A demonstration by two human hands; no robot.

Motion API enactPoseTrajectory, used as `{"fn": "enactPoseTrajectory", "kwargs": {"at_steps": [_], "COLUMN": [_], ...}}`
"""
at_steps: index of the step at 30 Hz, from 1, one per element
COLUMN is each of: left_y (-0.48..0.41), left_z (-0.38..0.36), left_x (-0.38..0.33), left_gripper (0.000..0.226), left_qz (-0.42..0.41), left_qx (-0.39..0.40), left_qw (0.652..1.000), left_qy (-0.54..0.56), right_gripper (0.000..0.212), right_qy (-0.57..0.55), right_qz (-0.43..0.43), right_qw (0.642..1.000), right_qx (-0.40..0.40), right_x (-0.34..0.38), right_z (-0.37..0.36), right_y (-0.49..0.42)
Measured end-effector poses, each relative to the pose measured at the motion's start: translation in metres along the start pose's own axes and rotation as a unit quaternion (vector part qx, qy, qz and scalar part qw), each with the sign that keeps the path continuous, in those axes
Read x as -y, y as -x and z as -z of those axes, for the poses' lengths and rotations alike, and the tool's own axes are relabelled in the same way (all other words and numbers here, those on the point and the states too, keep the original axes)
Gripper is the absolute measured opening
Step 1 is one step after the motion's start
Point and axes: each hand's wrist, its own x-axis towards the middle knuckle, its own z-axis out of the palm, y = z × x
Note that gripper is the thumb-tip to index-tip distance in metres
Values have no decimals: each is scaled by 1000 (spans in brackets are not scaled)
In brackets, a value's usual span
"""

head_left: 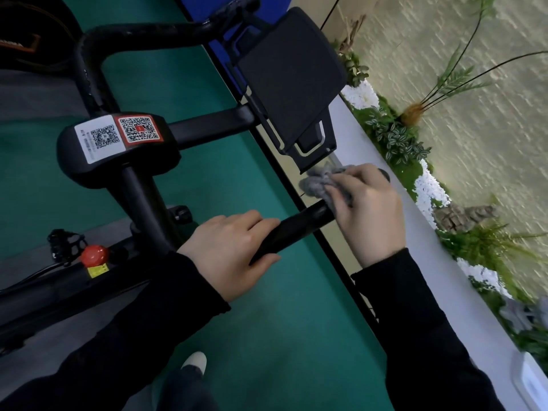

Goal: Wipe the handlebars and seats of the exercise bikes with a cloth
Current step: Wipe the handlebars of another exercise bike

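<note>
Gym — ex. bike [139, 191] w/ QR stickers [118, 136]

Single view, head-worn, wide-angle. Looks forward and steeply down over the handlebar [299, 227] at close range. Both sleeves enter from the bottom edge, with the left hand [228, 250] and right hand [367, 212] mid-frame. Frame centre falls just left of the cloth [318, 182]. Camera is rolled: the floor [267, 336] edge runs diagonally. The planted border [394, 137] at right is soft, possibly motion blur.

Fuzzy grey knit cloth [318, 182]; smooth, faintly glossy black handlebar [296, 225]; matt plastic tablet holder [292, 81]
</note>
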Motion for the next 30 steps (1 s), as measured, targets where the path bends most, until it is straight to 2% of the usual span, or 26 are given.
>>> {"fn": "enactPoseTrajectory", "kwargs": {"at_steps": [4, 7, 12, 16, 19, 24, 26, 28, 30], "left_y": [0, 0, 0, -1, -1, -1, -1, -1, -1], "left_z": [0, 0, -1, 0, 0, 0, 0, 1, 1], "left_x": [0, -1, -1, -1, -1, -2, -2, -3, -3], "left_gripper": [43, 44, 43, 44, 49, 48, 51, 52, 52], "left_qz": [1, 5, 5, 2, 4, 12, 15, 18, 20], "left_qx": [5, 11, 9, 11, 20, 27, 34, 38, 40], "left_qw": [1000, 1000, 1000, 1000, 1000, 999, 999, 999, 998], "left_qy": [9, 5, -12, -18, -20, -23, -21, -28, -37], "right_gripper": [17, 16, 14, 16, 17, 11, 12, 3, 11], "right_qy": [-12, -81, -142, -162, -182, -268, -326, -371, -409], "right_qz": [-55, -114, -173, -248, -295, -382, -420, -455, -490], "right_qw": [990, 960, 917, 863, 834, 793, 758, 719, 680], "right_qx": [-131, -241, -331, -410, -429, -391, -378, -371, -361], "right_x": [-7, 2, 23, 17, 27, 54, 65, 74, 79], "right_z": [-10, -28, -58, -57, -61, -69, -66, -65, -66], "right_y": [9, 30, 48, 33, 31, 46, 51, 55, 59]}}
